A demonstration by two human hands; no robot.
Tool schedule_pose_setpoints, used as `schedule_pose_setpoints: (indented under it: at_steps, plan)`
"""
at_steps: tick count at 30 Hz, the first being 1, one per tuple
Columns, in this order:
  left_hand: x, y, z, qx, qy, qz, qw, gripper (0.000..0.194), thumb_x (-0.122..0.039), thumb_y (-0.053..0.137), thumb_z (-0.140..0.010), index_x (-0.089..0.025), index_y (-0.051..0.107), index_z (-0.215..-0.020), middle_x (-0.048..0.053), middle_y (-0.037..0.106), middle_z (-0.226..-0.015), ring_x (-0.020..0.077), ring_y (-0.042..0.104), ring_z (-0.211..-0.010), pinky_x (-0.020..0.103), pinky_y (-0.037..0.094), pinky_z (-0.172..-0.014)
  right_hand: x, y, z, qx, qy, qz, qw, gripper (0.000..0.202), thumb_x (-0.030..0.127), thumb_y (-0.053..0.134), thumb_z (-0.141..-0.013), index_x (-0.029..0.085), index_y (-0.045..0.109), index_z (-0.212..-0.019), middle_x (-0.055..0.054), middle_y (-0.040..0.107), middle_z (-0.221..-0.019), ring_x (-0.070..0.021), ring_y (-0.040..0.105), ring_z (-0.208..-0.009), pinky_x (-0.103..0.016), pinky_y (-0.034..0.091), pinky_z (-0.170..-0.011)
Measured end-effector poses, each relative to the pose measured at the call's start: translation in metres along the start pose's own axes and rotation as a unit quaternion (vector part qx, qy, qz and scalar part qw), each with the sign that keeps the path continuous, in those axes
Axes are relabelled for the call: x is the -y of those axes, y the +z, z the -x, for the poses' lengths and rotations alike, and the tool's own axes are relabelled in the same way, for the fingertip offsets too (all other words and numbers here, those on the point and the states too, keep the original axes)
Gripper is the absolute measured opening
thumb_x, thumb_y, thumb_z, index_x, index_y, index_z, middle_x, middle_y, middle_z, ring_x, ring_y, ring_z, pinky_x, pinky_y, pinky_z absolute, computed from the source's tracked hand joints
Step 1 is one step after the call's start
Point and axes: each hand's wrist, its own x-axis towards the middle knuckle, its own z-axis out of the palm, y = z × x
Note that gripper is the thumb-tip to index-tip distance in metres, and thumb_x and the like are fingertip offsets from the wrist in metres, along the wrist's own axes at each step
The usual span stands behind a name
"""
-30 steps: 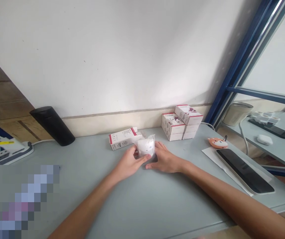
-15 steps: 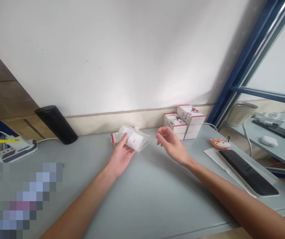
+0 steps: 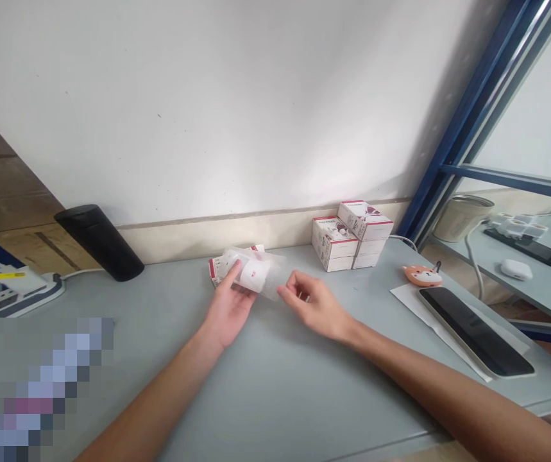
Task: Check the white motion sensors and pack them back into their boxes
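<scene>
A white item in a clear plastic bag (image 3: 252,274) is in my left hand (image 3: 231,308), with the thumb on top and the fingers beneath. My right hand (image 3: 316,304) is at the bag's loose right end, its thumb and forefinger pinched on the film's edge. Just behind the bag, a red and white box (image 3: 215,272) lies on the grey table, partly hidden by the bag and my left hand. Several red and white boxes (image 3: 352,236) are stacked against the wall to the right.
A black cylinder (image 3: 100,242) leans at the back left beside a white power strip (image 3: 25,296). On the right are an orange animal-faced case (image 3: 422,275), a phone-like black slab (image 3: 476,330) on white paper, and a blue-framed mirror (image 3: 520,192).
My right hand has moved left and down to the bag's loose end, and its fingers have closed there. The bag's film is spread farther right. The view has shifted slightly.
</scene>
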Motion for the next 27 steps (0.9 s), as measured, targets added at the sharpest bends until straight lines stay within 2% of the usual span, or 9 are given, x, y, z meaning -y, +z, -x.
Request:
schedule_pose_setpoints:
  at_steps: [2, 4, 7, 11, 14, 17, 19, 23, 27]
  plan:
    - [0.000, 0.002, 0.001, -0.005, 0.004, 0.000, 1.000, 0.030, -0.025, 0.069, -0.099, -0.019, 0.072, -0.128, 0.008, 0.070, -0.145, 0.0218, 0.067, -0.130, 0.028, 0.062, -0.097, 0.001, 0.000, 0.000, -0.056, 0.022, -0.060, 0.996, 0.038, 0.057, 0.067, -0.094, 0.025, 0.050, -0.104, 0.000, 0.061, -0.098, -0.0142, 0.059, -0.077, -0.027, 0.046, -0.061]
    - [0.001, 0.003, 0.003, 0.008, -0.001, -0.006, 1.000, 0.031, -0.024, 0.069, -0.099, -0.020, 0.072, -0.129, 0.008, 0.070, -0.145, 0.0221, 0.067, -0.130, 0.028, 0.062, -0.097, 0.001, 0.002, 0.001, -0.071, 0.045, -0.117, 0.990, 0.065, 0.060, 0.075, -0.088, 0.030, 0.039, -0.134, -0.005, 0.056, -0.126, -0.0168, 0.066, -0.088, -0.028, 0.051, -0.060]
    - [0.005, 0.004, 0.006, 0.064, -0.011, -0.031, 0.997, 0.037, -0.027, 0.071, -0.098, -0.022, 0.070, -0.134, 0.008, 0.069, -0.146, 0.0237, 0.067, -0.129, 0.030, 0.062, -0.096, 0.000, 0.006, 0.000, -0.022, 0.076, -0.203, 0.976, 0.086, 0.058, 0.078, -0.086, 0.035, 0.026, -0.150, -0.004, 0.059, -0.122, -0.0176, 0.071, -0.084, -0.033, 0.059, -0.067]
    - [0.009, 0.002, 0.006, 0.097, 0.004, -0.069, 0.993, 0.050, -0.032, 0.076, -0.095, -0.024, 0.064, -0.142, 0.010, 0.066, -0.148, 0.0270, 0.064, -0.135, 0.036, 0.059, -0.105, 0.000, 0.005, -0.007, -0.046, 0.070, -0.274, 0.958, 0.045, 0.053, 0.077, -0.086, 0.024, 0.060, -0.115, 0.002, 0.062, -0.084, -0.0167, 0.067, -0.072, -0.035, 0.059, -0.068]
    - [0.010, -0.002, 0.006, 0.099, 0.035, -0.113, 0.988, 0.077, -0.029, 0.082, -0.090, -0.036, 0.044, -0.156, 0.007, 0.060, -0.155, 0.0274, 0.061, -0.139, 0.045, 0.054, -0.114, 0.000, -0.004, -0.013, -0.101, 0.079, -0.298, 0.946, 0.032, 0.047, 0.080, -0.082, 0.021, 0.064, -0.090, 0.001, 0.063, -0.080, -0.0155, 0.063, -0.071, -0.034, 0.058, -0.067]
    - [0.013, -0.008, 0.007, 0.151, 0.071, -0.234, 0.958, 0.106, -0.022, 0.089, -0.081, -0.052, 0.026, -0.160, 0.004, 0.048, -0.163, 0.0280, 0.058, -0.141, 0.050, 0.053, -0.115, -0.002, -0.021, -0.017, -0.095, 0.108, -0.348, 0.926, 0.029, 0.041, 0.084, -0.078, 0.021, 0.065, -0.090, 0.001, 0.065, -0.078, -0.0139, 0.062, -0.071, -0.033, 0.057, -0.072]
    - [0.014, -0.012, 0.006, 0.170, 0.146, -0.346, 0.911, 0.094, -0.025, 0.088, -0.080, -0.049, 0.038, -0.156, 0.004, 0.039, -0.167, 0.0310, 0.051, -0.147, 0.050, 0.052, -0.116, -0.003, -0.033, -0.020, -0.054, 0.124, -0.374, 0.917, 0.031, 0.036, 0.087, -0.075, 0.021, 0.064, -0.090, 0.001, 0.066, -0.079, -0.0128, 0.061, -0.071, -0.031, 0.056, -0.075]
    - [0.008, -0.014, 0.004, 0.091, 0.298, -0.488, 0.815, 0.049, -0.034, 0.091, -0.077, -0.036, 0.074, -0.123, 0.005, 0.033, -0.167, 0.0363, 0.036, -0.156, 0.046, 0.046, -0.120, -0.005, -0.050, -0.025, -0.016, 0.096, -0.332, 0.938, 0.034, 0.037, 0.086, -0.078, 0.022, 0.061, -0.095, 0.003, 0.063, -0.080, -0.0129, 0.062, -0.069, -0.033, 0.057, -0.074]
    - [-0.002, -0.012, 0.003, 0.118, 0.253, -0.451, 0.847, 0.055, -0.034, 0.098, -0.069, -0.034, 0.078, -0.120, 0.007, 0.066, -0.138, 0.0305, 0.060, -0.132, 0.032, 0.051, -0.107, -0.006, -0.054, -0.027, -0.039, 0.019, -0.165, 0.985, 0.029, 0.042, 0.073, -0.091, 0.025, 0.060, -0.111, 0.004, 0.062, -0.079, -0.0161, 0.065, -0.067, -0.038, 0.057, -0.072]
